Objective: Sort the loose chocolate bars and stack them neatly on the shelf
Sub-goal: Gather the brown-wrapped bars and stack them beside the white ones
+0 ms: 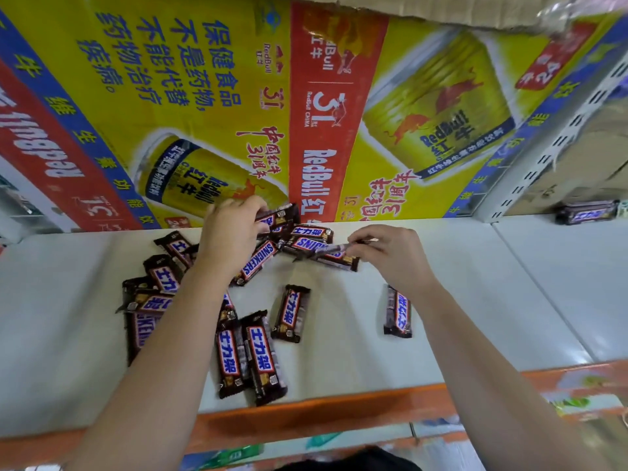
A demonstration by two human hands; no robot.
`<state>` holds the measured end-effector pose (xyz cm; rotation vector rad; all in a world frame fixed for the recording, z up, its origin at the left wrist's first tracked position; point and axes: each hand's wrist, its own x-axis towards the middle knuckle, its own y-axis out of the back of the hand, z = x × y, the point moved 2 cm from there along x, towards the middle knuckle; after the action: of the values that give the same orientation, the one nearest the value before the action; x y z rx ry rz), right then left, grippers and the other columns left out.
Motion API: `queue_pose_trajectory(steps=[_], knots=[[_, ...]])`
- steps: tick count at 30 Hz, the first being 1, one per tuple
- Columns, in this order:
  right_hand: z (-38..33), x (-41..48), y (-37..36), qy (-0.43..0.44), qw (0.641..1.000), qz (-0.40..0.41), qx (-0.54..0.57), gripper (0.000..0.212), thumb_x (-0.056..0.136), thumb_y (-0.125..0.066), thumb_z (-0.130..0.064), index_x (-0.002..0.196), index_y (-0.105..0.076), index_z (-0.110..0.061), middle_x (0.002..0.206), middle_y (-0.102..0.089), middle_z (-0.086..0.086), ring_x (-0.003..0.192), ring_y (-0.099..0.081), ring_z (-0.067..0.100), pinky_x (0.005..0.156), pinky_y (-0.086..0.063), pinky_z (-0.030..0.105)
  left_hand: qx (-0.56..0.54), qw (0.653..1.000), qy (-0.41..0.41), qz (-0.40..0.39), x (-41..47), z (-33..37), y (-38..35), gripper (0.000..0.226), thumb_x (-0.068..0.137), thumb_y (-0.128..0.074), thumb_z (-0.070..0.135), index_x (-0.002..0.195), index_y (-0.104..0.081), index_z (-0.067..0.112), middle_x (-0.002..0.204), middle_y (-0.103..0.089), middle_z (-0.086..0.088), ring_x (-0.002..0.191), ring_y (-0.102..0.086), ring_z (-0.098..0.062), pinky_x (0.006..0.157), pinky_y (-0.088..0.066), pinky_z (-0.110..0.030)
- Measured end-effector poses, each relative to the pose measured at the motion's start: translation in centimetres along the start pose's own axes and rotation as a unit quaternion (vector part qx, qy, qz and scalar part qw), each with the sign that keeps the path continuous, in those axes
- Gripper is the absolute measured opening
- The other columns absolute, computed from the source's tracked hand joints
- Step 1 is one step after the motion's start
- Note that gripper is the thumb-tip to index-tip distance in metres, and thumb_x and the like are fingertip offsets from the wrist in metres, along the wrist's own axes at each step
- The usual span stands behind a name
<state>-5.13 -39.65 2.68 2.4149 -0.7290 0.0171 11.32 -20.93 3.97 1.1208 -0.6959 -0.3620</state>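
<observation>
Bars (261,355) lie scattered across the shelf (475,300) — left hand (231,232) pinches one near the back edge, right hand (387,249) pinches another's wrapper end.

White shelf (458,300), scattered chocolate bars (261,355)

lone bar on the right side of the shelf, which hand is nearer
Right. The right hand is just above and left of the lone bar, its wrist beside it. The left hand is farther left, in the pile.
</observation>
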Motion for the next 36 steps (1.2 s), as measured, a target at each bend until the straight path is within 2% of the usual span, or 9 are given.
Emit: queue_pose_trajectory(steps=[3, 7, 10, 13, 16, 22, 27, 32, 36], knots=[[0.7, -0.6, 1.7, 0.019, 0.999, 0.029, 0.017, 0.009, 0.076, -0.075, -0.019, 0.073, -0.073, -0.027, 0.07, -0.069, -0.02, 0.067, -0.065, 0.013, 0.067, -0.053, 0.035, -0.005, 1.0, -0.013, 0.003, -0.1, 2.7, -0.3, 0.022, 0.088, -0.061, 0.027, 0.108, -0.057, 0.02, 0.095, -0.066, -0.007, 0.096, -0.054, -0.029, 0.084, -0.035, -0.04], [2.9, -1.1, 4.6, 0.014, 0.997, 0.058, 0.056, 0.011, 0.067, -0.082, -0.013, 0.07, -0.071, -0.013, 0.069, -0.07, -0.003, 0.064, -0.065, 0.019, 0.064, -0.054, 0.038, -0.008, 1.0, -0.025, 0.002, -0.2, 7.1, -1.4, 0.023, 0.088, -0.061, 0.028, 0.109, -0.057, 0.02, 0.097, -0.065, -0.008, 0.1, -0.053, -0.03, 0.085, -0.032, -0.04], [5.4, -1.1, 7.7, 0.008, 0.995, 0.053, 0.085, 0.02, 0.069, -0.079, -0.004, 0.073, -0.067, -0.02, 0.072, -0.069, 0.003, 0.063, -0.063, 0.018, 0.063, -0.053, 0.034, -0.029, 0.999, -0.036, -0.001, -0.3, 11.2, -2.7, 0.021, 0.087, -0.061, 0.026, 0.107, -0.058, 0.019, 0.1, -0.065, -0.007, 0.102, -0.053, -0.029, 0.086, -0.031, -0.039], [8.1, -1.0, 11.7, 0.005, 0.993, 0.041, 0.111, 0.026, 0.073, -0.075, 0.002, 0.08, -0.065, -0.021, 0.089, -0.067, 0.007, 0.073, -0.063, 0.02, 0.061, -0.05, 0.028, -0.029, 0.999, -0.036, -0.016, 0.0, 15.6, -4.6, 0.023, 0.087, -0.061, 0.026, 0.109, -0.057, 0.019, 0.102, -0.066, -0.008, 0.102, -0.054, -0.03, 0.084, -0.031, -0.04], [10.5, -0.8, 16.2, 0.015, 0.986, 0.026, 0.161, 0.03, 0.071, -0.074, 0.007, 0.09, -0.068, -0.015, 0.114, -0.056, 0.005, 0.089, -0.065, 0.022, 0.072, -0.057, 0.032, -0.042, 0.999, -0.026, -0.022, 0.2, 20.5, -6.2, 0.025, 0.087, -0.061, 0.027, 0.11, -0.057, 0.019, 0.104, -0.067, -0.008, 0.102, -0.055, -0.031, 0.083, -0.032, -0.04], [15.7, -1.0, 23.5, -0.001, 0.98, -0.022, 0.198, 0.055, 0.073, -0.069, 0.01, 0.108, -0.062, -0.032, 0.099, -0.068, 0.005, 0.082, -0.066, 0.018, 0.084, -0.054, 0.037, -0.049, 0.999, 0.014, -0.014, -0.5, 28.7, -9.2, 0.02, 0.09, -0.057, 0.026, 0.11, -0.057, 0.023, 0.101, -0.067, -0.005, 0.101, -0.054, -0.03, 0.082, -0.032, -0.039], [19.4, -1.4, 27.9, -0.001, 0.985, -0.036, 0.17, 0.066, 0.076, -0.066, 0.004, 0.117, -0.057, -0.047, 0.114, -0.062, -0.008, 0.097, -0.061, 0.013, 0.091, -0.051, 0.039, -0.038, 0.999, 0.032, -0.017, -1.2, 33.6, -11.1, 0.018, 0.09, -0.056, 0.025, 0.108, -0.057, 0.022, 0.098, -0.067, -0.004, 0.097, -0.055, -0.028, 0.082, -0.033, -0.04], [21.5, -2.0, 31.1, -0.03, 0.994, 0.011, 0.106, 0.034, 0.074, -0.073, -0.003, 0.096, -0.059, -0.025, 0.084, -0.059, -0.011, 0.075, -0.055, 0.007, 0.07, -0.048, 0.024, -0.045, 0.998, 0.025, -0.028, -0.9, 36.5, -12.4, 0.017, 0.09, -0.057, 0.023, 0.107, -0.058, 0.021, 0.096, -0.067, -0.004, 0.095, -0.055, -0.029, 0.08, -0.036, -0.04], [23.3, -2.0, 33.0, -0.045, 0.999, 0.022, -0.013, 0.032, 0.069, -0.077, -0.005, 0.092, -0.058, -0.018, 0.08, -0.06, -0.003, 0.07, -0.054, 0.006, 0.057, -0.04, 0.007, -0.057, 0.997, 0.017, -0.059, -0.2, 37.7, -13.8, 0.016, 0.091, -0.055, 0.024, 0.106, -0.057, 0.022, 0.097, -0.067, -0.005, 0.094, -0.056, -0.028, 0.08, -0.037, -0.039]])
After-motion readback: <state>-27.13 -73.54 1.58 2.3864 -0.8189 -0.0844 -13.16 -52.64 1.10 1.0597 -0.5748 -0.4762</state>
